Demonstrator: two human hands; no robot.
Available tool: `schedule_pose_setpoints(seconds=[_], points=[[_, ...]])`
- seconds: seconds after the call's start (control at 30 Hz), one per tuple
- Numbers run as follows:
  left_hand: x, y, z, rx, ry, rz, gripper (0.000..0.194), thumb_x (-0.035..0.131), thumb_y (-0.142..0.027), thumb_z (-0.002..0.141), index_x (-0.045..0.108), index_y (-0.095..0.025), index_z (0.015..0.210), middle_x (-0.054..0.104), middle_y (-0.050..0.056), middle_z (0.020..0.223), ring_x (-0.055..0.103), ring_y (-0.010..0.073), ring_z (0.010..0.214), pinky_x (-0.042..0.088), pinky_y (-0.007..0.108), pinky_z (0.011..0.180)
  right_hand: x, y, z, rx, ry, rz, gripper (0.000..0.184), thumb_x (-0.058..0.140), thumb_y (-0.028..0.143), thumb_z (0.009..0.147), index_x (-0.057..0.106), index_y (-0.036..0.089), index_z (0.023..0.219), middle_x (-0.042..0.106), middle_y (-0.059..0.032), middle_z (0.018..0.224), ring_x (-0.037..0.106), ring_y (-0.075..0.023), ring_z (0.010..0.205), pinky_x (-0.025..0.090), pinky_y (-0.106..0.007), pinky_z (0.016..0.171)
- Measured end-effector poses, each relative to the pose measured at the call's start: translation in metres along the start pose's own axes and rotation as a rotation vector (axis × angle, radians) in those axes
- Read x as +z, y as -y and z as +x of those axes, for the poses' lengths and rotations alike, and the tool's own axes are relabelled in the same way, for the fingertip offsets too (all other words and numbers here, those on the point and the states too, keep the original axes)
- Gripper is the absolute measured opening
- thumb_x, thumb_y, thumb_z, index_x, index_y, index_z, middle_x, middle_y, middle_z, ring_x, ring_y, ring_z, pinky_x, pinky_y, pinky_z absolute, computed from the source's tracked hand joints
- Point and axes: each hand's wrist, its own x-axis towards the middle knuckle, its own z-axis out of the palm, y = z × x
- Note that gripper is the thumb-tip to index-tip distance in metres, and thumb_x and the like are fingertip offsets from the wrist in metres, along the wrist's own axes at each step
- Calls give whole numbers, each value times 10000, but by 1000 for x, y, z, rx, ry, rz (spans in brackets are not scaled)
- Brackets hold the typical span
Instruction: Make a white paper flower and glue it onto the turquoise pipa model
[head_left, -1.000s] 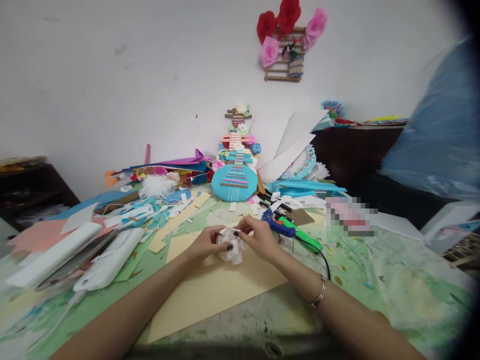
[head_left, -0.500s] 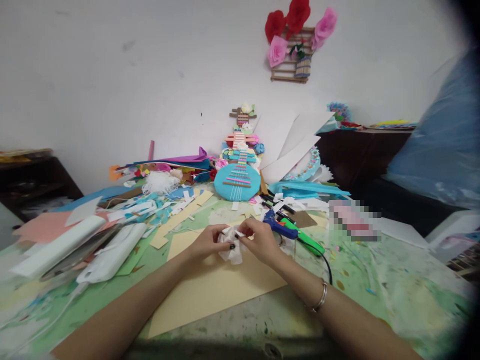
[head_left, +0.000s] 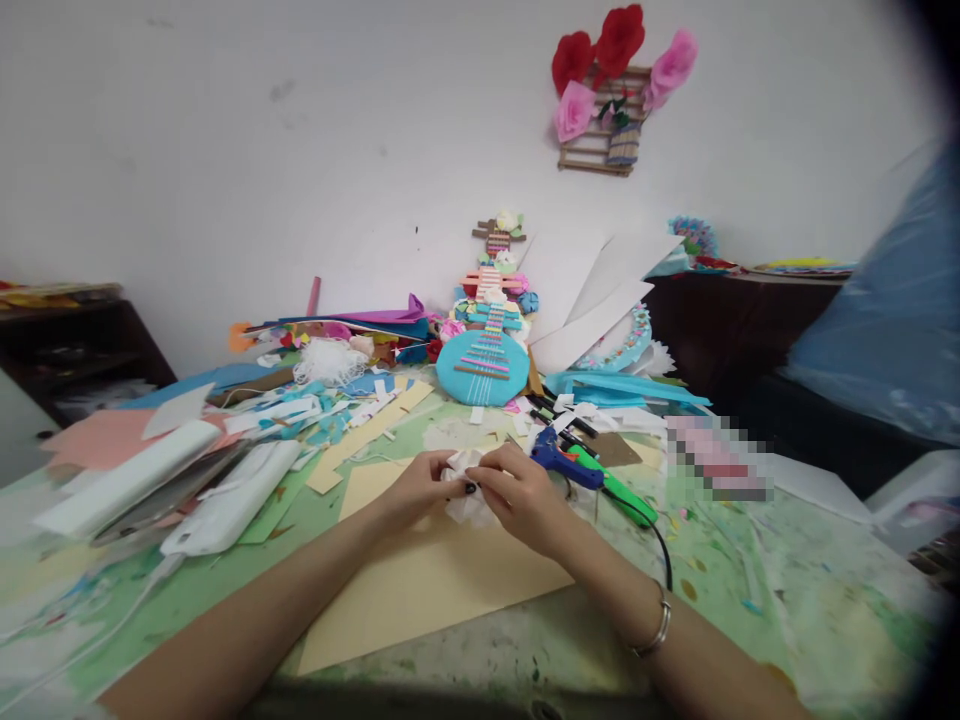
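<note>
Between my two hands is a crumpled piece of thin white paper (head_left: 469, 508), ruffled like a paper flower. My left hand (head_left: 424, 488) pinches it from the left, thumb toward me. From the right, my right hand (head_left: 521, 492) has its fingers closed on the paper's upper edge and partly covers it. Beneath both hands lies a cream sheet of card (head_left: 420, 600). Just right of my right hand rests a blue glue gun (head_left: 566, 461), beside a bright green tool or handle (head_left: 622, 496).
A turquoise paper lute (head_left: 482, 370) leans at the back among paper flowers. White power strips (head_left: 232, 498) with a cable lie left. Paper scraps (head_left: 322, 410) litter the table behind. Black pens (head_left: 574, 440) lie past the glue gun. A blue plastic bag (head_left: 885, 310) bulges at right.
My right hand has moved over the paper and now covers more of it. My left hand keeps its pinch. The whole view has shifted slightly.
</note>
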Motion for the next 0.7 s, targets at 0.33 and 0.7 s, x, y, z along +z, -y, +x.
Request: schedule_pose_setpoints(seconds=[0.33,0.7], points=[[-1,-6,-4,40,-26,27,326,783,-275,581,657,-106,829,630,17,706,539,135,643,404,228,613,-13,5,5,235,-169,249,267,457,86,845,663,204,967,639,-77,899,592,-170,862,484,-301,752],[1,-9,-6,134,-33,266,232,716,-280,638,609,-109,754,517,-22,647,450,100,589,352,206,553,-10,4,5,479,-106,427,163,611,155,780,735,210,871,629,-51,835,608,-157,774,480,-288,724]])
